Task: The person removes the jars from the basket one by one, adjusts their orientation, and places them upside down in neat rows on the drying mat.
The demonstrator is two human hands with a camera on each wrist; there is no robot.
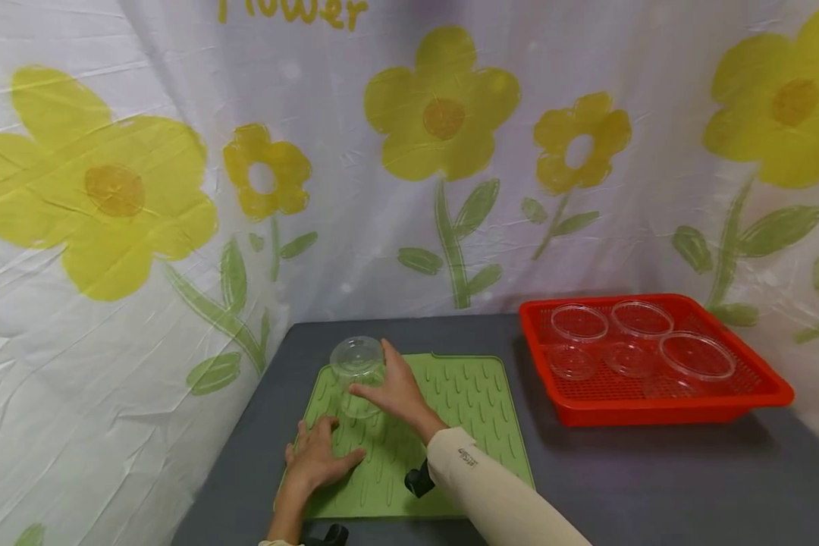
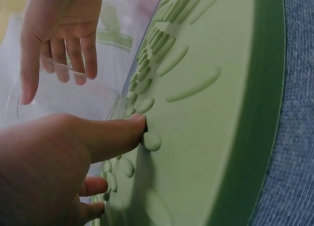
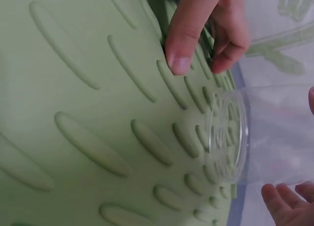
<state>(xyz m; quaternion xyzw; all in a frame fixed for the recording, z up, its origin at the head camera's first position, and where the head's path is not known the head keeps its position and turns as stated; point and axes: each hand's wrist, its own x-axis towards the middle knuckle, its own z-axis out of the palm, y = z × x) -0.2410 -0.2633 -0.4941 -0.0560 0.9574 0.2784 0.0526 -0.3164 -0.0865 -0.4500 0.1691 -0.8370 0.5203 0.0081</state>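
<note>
My right hand [image 1: 399, 390] grips a clear plastic jar [image 1: 357, 362] by its side, thumb on one side and fingers on the other. The jar stands over the far left part of a green ridged mat [image 1: 471, 425]. In the right wrist view, the ringed end of the jar [image 3: 228, 138] faces the mat. Nearer to me, my left hand [image 1: 317, 455] rests on the mat's left side with fingers spread, holding nothing. Its thumb [image 2: 115, 135] touches the ridges in the left wrist view.
A red plastic basket [image 1: 655, 413] at the right holds three clear jars [image 1: 696, 356]. The grey table [image 1: 587, 478] lies under mat and basket. A white curtain with painted yellow flowers [image 1: 444, 114] hangs behind and at the left.
</note>
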